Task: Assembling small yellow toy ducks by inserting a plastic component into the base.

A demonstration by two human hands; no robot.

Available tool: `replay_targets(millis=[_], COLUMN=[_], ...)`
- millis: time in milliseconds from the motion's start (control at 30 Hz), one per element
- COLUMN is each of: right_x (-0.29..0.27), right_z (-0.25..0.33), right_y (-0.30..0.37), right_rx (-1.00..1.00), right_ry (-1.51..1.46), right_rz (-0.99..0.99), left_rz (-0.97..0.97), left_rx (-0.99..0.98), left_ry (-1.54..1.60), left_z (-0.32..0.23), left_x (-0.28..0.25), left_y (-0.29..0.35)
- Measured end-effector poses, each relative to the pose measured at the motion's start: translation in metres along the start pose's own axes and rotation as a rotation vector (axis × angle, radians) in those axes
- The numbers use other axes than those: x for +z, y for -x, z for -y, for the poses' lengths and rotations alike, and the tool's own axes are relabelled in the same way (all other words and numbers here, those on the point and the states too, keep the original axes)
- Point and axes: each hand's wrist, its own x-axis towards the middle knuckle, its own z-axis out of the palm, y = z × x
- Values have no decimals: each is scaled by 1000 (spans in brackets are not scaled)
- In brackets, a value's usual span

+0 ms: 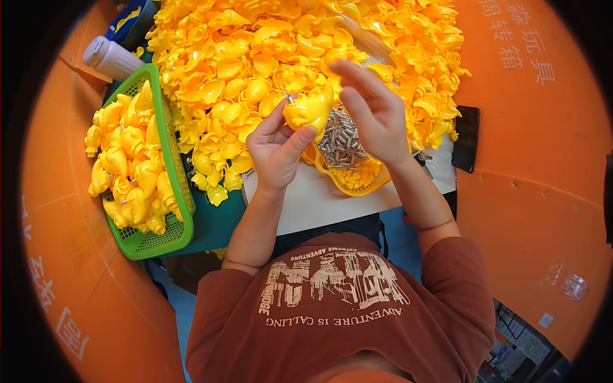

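Observation:
My left hand (276, 145) is closed around a glossy yellow plastic toy part (310, 107) with a curved pointed end. A small silvery metal piece (288, 98) sticks out of the part near my left fingertips. My right hand (378, 118) is just to the right of the part, its fingers apart and slightly blurred, with nothing visible in them. Below it stands a yellow basket (355, 189) containing many short silvery metal cylinders (343, 140) and small yellow pieces (361, 173).
A big heap of yellow plastic shells (255, 57) covers the far table. At left, a green basket (185, 217) holds assembled-looking yellow pieces (134, 159), with a pale bottle (112, 57) behind it. A black phone (467, 139) lies at right. Orange panels (536, 179) flank both sides.

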Motion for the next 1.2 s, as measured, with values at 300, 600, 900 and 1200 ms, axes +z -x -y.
replay_targets(millis=[300, 600, 900, 1200], right_x=[4, 5, 1, -8], right_z=[-10, -26, -9, -13], right_y=[-3, -6, -1, 4], right_rx=[287, 312, -236, -217], right_ry=[-396, -387, 464, 329], right_rz=[20, -55, 284, 160], left_rz=[52, -24, -131, -208], left_rx=[59, -41, -260, -383], left_ry=[-107, -102, 51, 224], left_z=[5, 11, 10, 6], left_x=[4, 9, -4, 4], left_y=[2, 1, -2, -10])
